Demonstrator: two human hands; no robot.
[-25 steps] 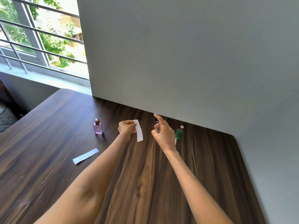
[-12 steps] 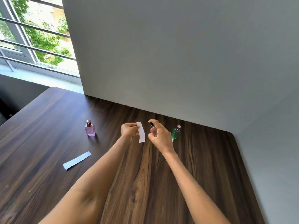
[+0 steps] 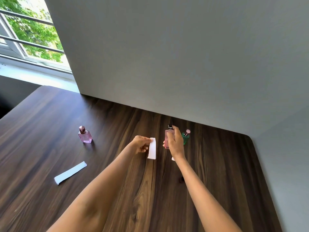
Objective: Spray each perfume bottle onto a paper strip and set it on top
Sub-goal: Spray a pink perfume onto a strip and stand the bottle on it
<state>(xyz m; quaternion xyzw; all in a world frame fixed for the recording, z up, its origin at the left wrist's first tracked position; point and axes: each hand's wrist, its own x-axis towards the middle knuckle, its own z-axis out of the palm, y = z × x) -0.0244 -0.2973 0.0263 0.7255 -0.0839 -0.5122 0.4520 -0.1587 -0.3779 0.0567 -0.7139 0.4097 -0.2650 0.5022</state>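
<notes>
At the centre of the frame we grip a pink perfume bottle (image 3: 167,139) in our right hand (image 3: 175,144), forefinger on its dark sprayer, pink liquid showing through the glass. Our left hand (image 3: 140,144) pinches a white paper strip (image 3: 152,150) hanging just beside it. Behind the right hand stands a green bottle (image 3: 186,137); centre left on the worktop (image 3: 117,190), a lilac bottle (image 3: 85,135) and a flat strip (image 3: 70,172). We can read no labels.

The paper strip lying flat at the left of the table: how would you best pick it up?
Pinch the paper strip at one short end, coming from above. It lies flat on the table, too thin to grip by its sides, and probably needs an end lifted first.
</notes>
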